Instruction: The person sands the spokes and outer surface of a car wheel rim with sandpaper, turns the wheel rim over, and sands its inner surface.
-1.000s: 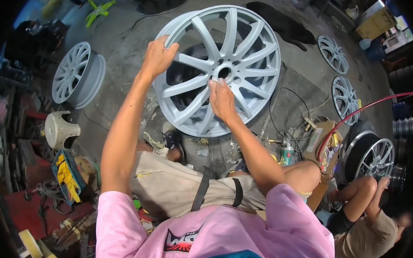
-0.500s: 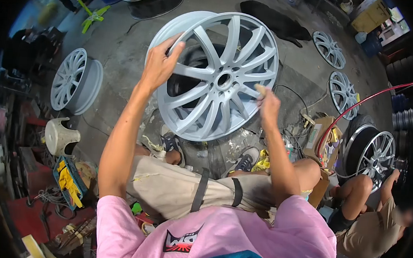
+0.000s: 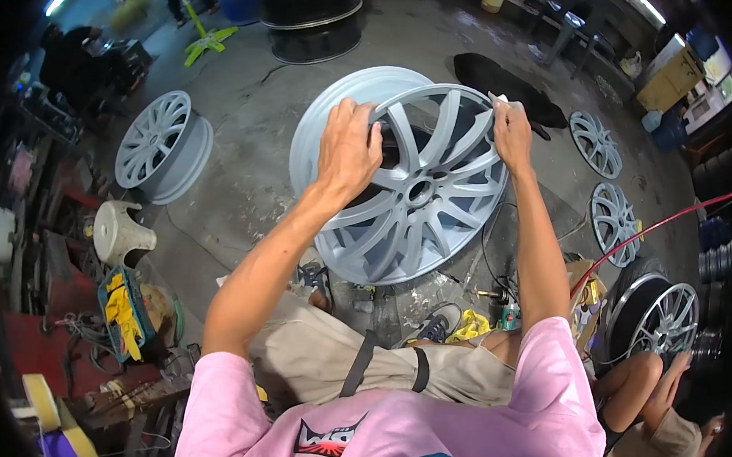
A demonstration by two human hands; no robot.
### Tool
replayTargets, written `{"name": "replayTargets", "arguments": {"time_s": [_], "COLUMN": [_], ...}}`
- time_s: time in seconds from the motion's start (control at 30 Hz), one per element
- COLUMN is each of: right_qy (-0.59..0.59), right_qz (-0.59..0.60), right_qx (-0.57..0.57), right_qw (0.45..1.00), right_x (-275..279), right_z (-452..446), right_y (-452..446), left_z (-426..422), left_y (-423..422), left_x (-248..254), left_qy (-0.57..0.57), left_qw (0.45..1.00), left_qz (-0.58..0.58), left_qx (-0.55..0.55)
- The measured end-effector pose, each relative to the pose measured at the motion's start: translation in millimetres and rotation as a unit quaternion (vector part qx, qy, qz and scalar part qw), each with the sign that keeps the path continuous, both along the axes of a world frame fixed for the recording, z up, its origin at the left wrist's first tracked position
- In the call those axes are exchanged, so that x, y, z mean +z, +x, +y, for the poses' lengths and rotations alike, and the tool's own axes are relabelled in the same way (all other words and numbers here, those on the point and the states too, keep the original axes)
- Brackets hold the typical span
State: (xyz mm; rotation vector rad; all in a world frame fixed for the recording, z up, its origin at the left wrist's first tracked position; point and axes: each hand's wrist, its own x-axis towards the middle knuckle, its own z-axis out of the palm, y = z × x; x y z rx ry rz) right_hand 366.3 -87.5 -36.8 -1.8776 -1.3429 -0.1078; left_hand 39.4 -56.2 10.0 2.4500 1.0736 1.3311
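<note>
A light grey multi-spoke wheel rim stands tilted on the floor in front of my knees, its spoked face turned up towards me. My left hand is closed over its upper left edge, fingers over the lip and thumb on the near side. At the upper right edge, my right hand pinches a small pale piece against the rim's lip. What that piece is made of I cannot make out. Bolt holes surround the open centre of the wheel rim.
Another grey wheel rim stands at left, near a white stool. Two spoked wheel faces lie at right. A black dog-like shape lies behind. A red hose crosses at right, near a crouching person.
My right hand has moved up from the rim's right side to its upper right edge. My left hand still holds the upper left edge. The view has shifted, so the rim appears lower and further right.
</note>
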Motion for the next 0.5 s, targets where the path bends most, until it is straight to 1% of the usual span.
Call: {"name": "replayTargets", "arguments": {"time_s": [0.07, 0.1, 0.13, 0.2, 0.27, 0.33, 0.4, 0.43, 0.47, 0.5], "right_qy": [0.052, -0.015, -0.014, 0.08, 0.088, 0.098, 0.027, -0.009, 0.024, 0.007], "right_qz": [-0.054, -0.037, -0.04, -0.04, -0.032, -0.025, 0.037, 0.043, 0.055, 0.067], "right_qx": [-0.013, -0.022, -0.022, 0.006, 0.01, 0.057, 0.034, 0.017, 0.039, 0.021], "right_qw": [0.997, 0.999, 0.999, 0.996, 0.996, 0.993, 0.998, 0.999, 0.997, 0.998], "right_x": [-7.0, -7.7, -11.1, -7.8, -1.9, -3.4, -26.9, -32.5, -20.2, -16.8], "right_z": [3.8, 2.6, 2.1, -4.6, -1.0, 4.4, 20.1, 25.1, 16.9, 16.2], "right_y": [-0.1, 2.1, 2.8, 2.9, 4.9, 13.2, 27.7, 36.6, 23.7, 21.6], "left_z": [5.8, 7.0, 9.0, 11.4, 11.3, 6.9, 3.2, 0.2, -1.6, -2.6], "left_y": [-4.5, -5.6, -7.0, -6.9, -10.4, -16.5, -22.0, -25.2, -29.2, -33.5], "left_x": [2.4, 1.8, 1.6, 0.2, -0.8, -0.3, 2.5, 5.2, 5.4, 2.7], "left_qy": [-0.028, -0.011, -0.011, -0.005, -0.004, -0.023, -0.022, -0.032, -0.04, -0.022], "left_qw": [0.999, 1.0, 1.0, 1.0, 1.0, 0.999, 0.999, 0.998, 0.997, 0.997], "left_qz": [0.017, 0.012, 0.009, 0.018, 0.013, 0.04, 0.042, 0.056, 0.069, 0.073], "left_qx": [-0.001, -0.001, -0.001, -0.004, -0.004, 0.002, 0.006, 0.009, 0.014, 0.017]}}
